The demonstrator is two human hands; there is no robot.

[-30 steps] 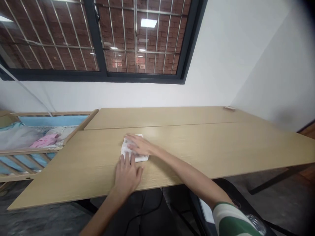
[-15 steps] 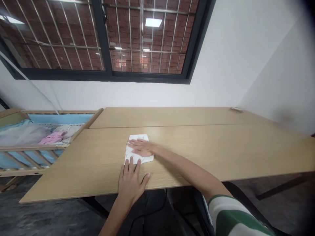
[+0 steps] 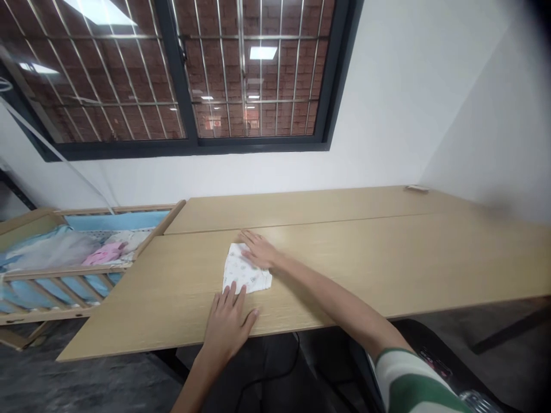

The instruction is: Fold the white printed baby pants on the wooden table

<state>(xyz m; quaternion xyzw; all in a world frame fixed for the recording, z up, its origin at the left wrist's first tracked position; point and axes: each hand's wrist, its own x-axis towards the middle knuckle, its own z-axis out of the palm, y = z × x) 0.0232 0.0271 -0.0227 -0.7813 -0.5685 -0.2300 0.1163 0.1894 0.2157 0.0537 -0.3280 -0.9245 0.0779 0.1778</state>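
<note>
A small white cloth (image 3: 243,272) with a faint print lies spread flat on the wooden table (image 3: 365,258). My left hand (image 3: 228,321) rests at the table's front edge, fingers stretched, with its fingertips on the cloth's near edge. Across the upper right corner of the cloth lies my right hand (image 3: 260,251), flat, its fingers pointing to the far left and reaching past the cloth's far edge. Neither hand is closed on anything. Part of the cloth's right side is hidden under the right palm.
Left of the table stands a wooden crib (image 3: 81,268) with blue lining and a pink cloth (image 3: 104,253) inside. A small flat object (image 3: 416,188) lies at the table's far right. Behind is a barred window (image 3: 258,86); a dark chair (image 3: 430,350) stands below right.
My right hand has slid from the middle of the cloth to its upper right corner, uncovering more of the print. My left hand stays at the near edge. The view has shifted slightly.
</note>
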